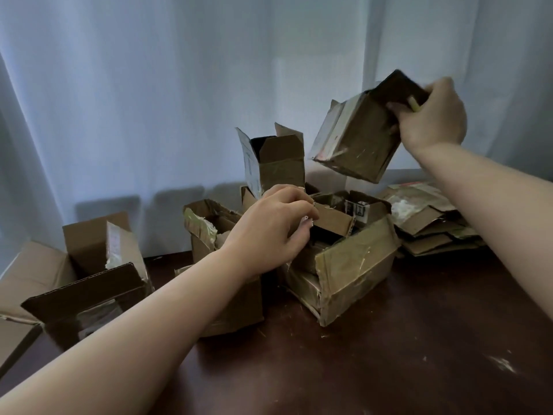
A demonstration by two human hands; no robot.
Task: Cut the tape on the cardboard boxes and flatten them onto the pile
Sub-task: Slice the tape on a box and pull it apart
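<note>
My right hand [434, 115] grips a small taped cardboard box [356, 139] by its dark upper flap and holds it tilted in the air, above the table. A thin yellowish tool [414, 103] pokes out between the fingers of that hand. My left hand [275, 229] pinches the inner flap [332, 218] of a wide, low taped box [353, 265] in the middle of the table. A pile of flattened cardboard [431, 223] lies at the right, behind the wide box.
Several open boxes stand on the dark wooden table [389, 354]: a tall one [275, 160] at the back, one [206, 226] left of centre, a big one [95, 280] at far left. White curtains hang behind. Tape scraps [504, 363] litter the table.
</note>
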